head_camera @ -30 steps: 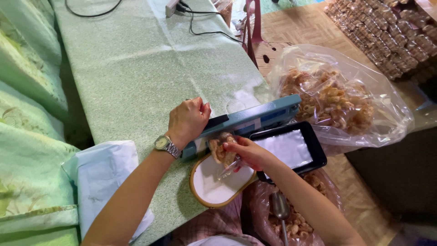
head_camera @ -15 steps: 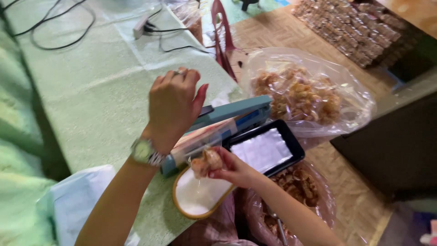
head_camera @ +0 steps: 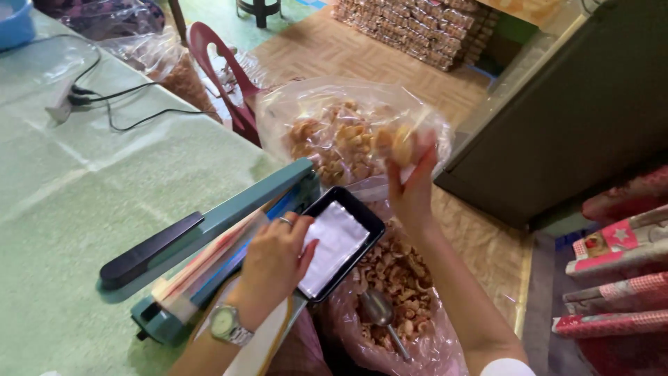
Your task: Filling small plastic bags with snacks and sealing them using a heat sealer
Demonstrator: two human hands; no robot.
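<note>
Since the earlier frames, your right hand point(head_camera: 412, 182) has lifted away from the sealer and now holds a small sealed packet of fried snacks point(head_camera: 403, 145) up in the air, in front of the large clear bag of snacks point(head_camera: 334, 136) that sits past the bench point(head_camera: 83, 202) edge. The packet is pinched between your fingertips, hand closed narrowly around its lower part. Your left hand point(head_camera: 275, 261) has come off the sealer arm and now rests with loosely curled fingers at the near edge of the black digital scale point(head_camera: 341, 240), holding nothing that can be seen. The blue-green heat sealer point(head_camera: 209, 240) stands with its arm raised and its black handle pointing left, so the jaw is open and empty. Judged from this, the sealing step for this packet looks finished and the packet is free of the machine.

Below the scale, an open bag of loose snacks point(head_camera: 396, 278) holds a metal scoop point(head_camera: 379, 310). A power strip with cable point(head_camera: 69, 101) lies on the bench at far left.

Note the limits of the view: the packet is blurred, so its seal cannot be checked. The oval tray under your left wrist is mostly hidden. Stacked packets point(head_camera: 424, 24) on the floor are cut off at the top.
</note>
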